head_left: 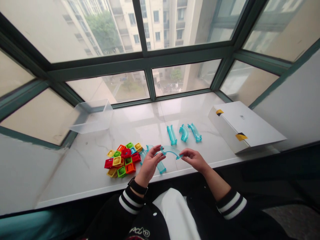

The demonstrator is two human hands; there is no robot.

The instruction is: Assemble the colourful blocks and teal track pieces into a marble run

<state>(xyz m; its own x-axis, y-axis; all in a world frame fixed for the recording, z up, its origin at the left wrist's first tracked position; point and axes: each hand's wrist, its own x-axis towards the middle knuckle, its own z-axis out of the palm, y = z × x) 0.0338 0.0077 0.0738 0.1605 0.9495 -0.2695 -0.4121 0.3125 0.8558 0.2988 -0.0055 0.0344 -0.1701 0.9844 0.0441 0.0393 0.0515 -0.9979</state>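
Note:
A clear blue curved track piece [172, 149] is held up above the sill between my two hands. My right hand [195, 160] pinches its right end between thumb and fingers. At its left end, the fingertips of my left hand [150, 162] close around the tip; the exact contact is hard to make out. Behind and below my left hand lie more blue track pieces [162, 167], partly covered by it. A pile of red, yellow, green and orange cube blocks [122, 160] sits to the left of that hand.
Farther back stand a straight blue track [171, 135], a curved one [184, 133] and another track piece [195, 132]. A clear plastic bin [92, 116] is at the back left. On the right, a white box [246, 125] lies near the wall. Windows border the marble sill [75, 173].

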